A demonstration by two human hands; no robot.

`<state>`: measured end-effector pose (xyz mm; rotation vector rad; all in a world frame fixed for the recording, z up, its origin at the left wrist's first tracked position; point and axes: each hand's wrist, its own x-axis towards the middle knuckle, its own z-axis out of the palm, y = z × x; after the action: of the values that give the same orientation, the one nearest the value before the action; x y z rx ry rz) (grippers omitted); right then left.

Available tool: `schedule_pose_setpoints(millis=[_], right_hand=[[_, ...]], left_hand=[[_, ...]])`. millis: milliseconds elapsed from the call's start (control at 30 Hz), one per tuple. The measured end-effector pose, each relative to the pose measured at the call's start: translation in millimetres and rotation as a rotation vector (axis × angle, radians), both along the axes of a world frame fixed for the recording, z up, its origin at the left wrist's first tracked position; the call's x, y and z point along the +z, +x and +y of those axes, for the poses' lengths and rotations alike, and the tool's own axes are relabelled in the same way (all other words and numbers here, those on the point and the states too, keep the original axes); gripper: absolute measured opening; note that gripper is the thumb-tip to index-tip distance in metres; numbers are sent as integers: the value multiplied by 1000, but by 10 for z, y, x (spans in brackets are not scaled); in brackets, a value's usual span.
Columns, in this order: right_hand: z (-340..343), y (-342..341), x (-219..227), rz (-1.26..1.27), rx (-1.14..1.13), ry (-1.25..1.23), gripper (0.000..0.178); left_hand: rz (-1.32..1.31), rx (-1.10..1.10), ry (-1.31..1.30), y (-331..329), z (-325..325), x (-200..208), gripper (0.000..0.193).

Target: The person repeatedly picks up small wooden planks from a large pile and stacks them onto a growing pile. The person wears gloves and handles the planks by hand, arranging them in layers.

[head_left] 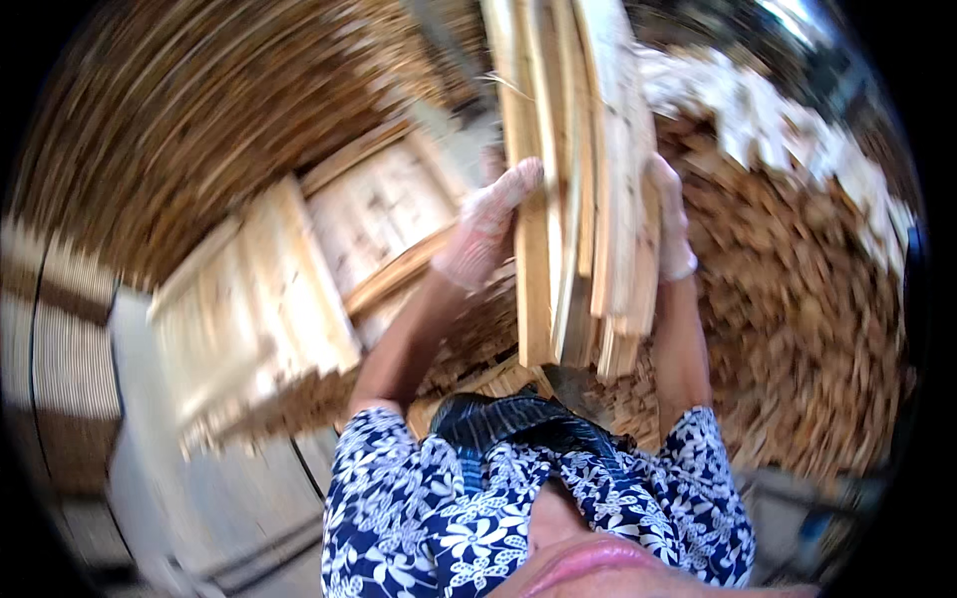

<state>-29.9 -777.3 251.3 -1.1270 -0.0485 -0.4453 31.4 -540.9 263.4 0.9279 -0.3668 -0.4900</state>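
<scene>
Between my two hands, in front of my chest, is a bundle of long pale wooden slats [573, 179], standing side by side with uneven near ends. My left hand [488, 224], in a whitish work glove, presses on the bundle's left side with the thumb lying along the outer slat. Against the right side, my gloved right hand [671, 214] is closed on the same bundle; its fingers are mostly hidden by the wood. The far end of the slats runs out of the top of the view.
To the left lies a stack of boards [269, 289] with flat wooden panels on top. Behind it rises a large pile of thin strips [199, 130]. A heap of wood pieces [797, 299] fills the right, edged by white sheeting [768, 120]. Strapped bundles [75, 349] stand far left.
</scene>
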Motion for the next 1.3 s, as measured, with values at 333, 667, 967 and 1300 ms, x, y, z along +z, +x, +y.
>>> schedule_pose_setpoints(millis=[333, 667, 967, 1300], right_hand=[[2024, 770, -305, 297, 724, 3, 61], [3884, 936, -142, 104, 950, -11, 65], [4622, 1200, -127, 296, 697, -470, 66], [2326, 1239, -520, 384, 540, -434, 82]], left_hand=[[-118, 355, 261, -12, 1873, -1201, 31], [-61, 904, 485, -281, 3842, -435, 67], [-11, 853, 1486, -290, 4969, -193, 85], [169, 924, 1414, -386, 5426, -494, 86]])
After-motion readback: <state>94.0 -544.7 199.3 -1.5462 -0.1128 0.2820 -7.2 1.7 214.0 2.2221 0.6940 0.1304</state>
